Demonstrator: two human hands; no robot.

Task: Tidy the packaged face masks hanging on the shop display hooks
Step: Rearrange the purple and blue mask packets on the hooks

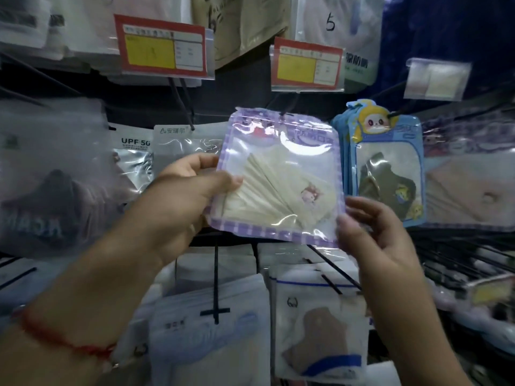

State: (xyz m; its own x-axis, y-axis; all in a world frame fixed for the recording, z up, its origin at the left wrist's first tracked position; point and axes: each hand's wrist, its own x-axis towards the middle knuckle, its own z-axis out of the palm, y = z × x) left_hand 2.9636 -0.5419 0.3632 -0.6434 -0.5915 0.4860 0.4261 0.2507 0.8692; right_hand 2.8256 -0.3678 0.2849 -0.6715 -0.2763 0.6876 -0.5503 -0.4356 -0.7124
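Note:
A purple-edged clear packet [281, 176] with a cream face mask inside is held up in front of the display, tilted a little. My left hand [192, 193] grips its left edge, thumb across the front. My right hand [370, 235] pinches its lower right corner. The packet's top edge lies at the tip of a black hook [281, 114]; I cannot tell whether it hangs on it. To its right a stack of blue packets [387, 168] with a dark mask hangs on another hook.
White UPF 50 packets [172, 151] hang to the left, a large packet with a dark mask [53, 185] further left. Red and yellow price tags [164, 47] sit above. More mask packets [317, 330] and long black hooks [216, 285] fill the row below.

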